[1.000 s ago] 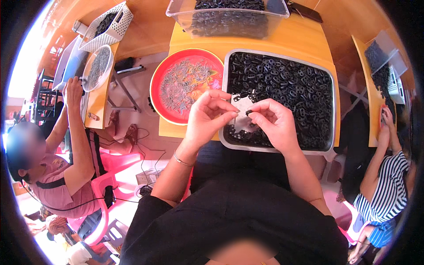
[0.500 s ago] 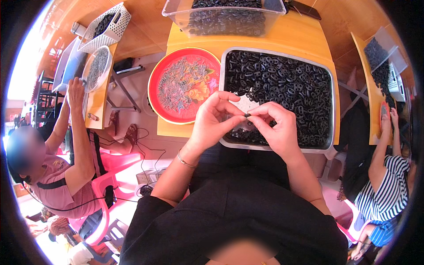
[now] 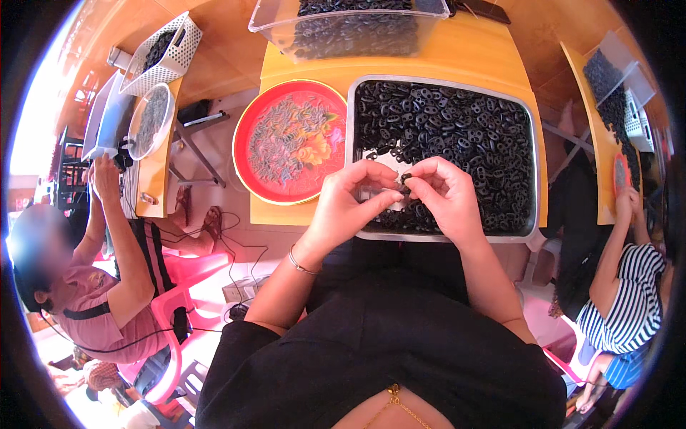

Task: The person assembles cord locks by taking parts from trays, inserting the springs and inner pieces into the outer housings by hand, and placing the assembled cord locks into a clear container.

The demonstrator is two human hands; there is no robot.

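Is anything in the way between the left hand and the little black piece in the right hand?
No, nothing visible does. The left hand is close beside the little black piece pinched in the right hand, above the metal tray.

The right hand (image 3: 444,193) pinches a small black piece (image 3: 406,176); it is partly hidden.

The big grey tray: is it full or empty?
Mostly full: black pieces cover most of the grey tray, but a pale bare patch shows by the left hand.
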